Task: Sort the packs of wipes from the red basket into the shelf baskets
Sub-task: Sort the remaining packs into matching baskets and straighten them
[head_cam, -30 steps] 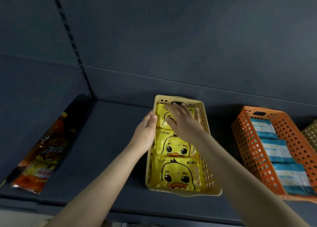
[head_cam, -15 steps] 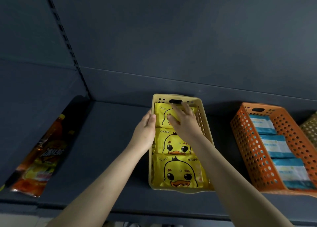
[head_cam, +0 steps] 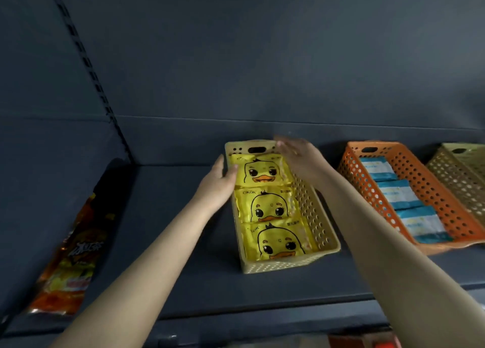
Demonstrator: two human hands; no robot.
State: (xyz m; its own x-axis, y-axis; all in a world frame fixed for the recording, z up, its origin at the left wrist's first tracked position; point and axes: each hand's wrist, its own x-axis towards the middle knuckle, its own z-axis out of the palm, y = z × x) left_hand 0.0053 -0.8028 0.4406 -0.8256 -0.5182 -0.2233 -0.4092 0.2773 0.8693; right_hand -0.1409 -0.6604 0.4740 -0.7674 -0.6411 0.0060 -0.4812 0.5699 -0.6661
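Left hand [head_cam: 217, 183]: fingers nearly straight against the 9 o'clock wall of the yellow basket [head_cam: 315, 216], thumb touching the edge of the far duck pack [head_cam: 259, 173]; nothing gripped.
Right hand [head_cam: 299, 156]: blurred, fingers extended, hovering over the basket's 1 o'clock corner, empty.
Duck packs [head_cam: 270, 207]: three in a row inside the yellow basket, the far one at 12 o'clock.
Orange basket [head_cam: 430, 185]: at 3 o'clock, holding blue-and-white packs [head_cam: 399, 194].

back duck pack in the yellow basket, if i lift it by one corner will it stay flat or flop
Likely floppy: the back duck pack is a soft film pouch with creased edges, so it would probably sag from one corner. Its glossy wrapper may slip in a light pinch. Being flat, lying in the yellow basket, it should not roll.
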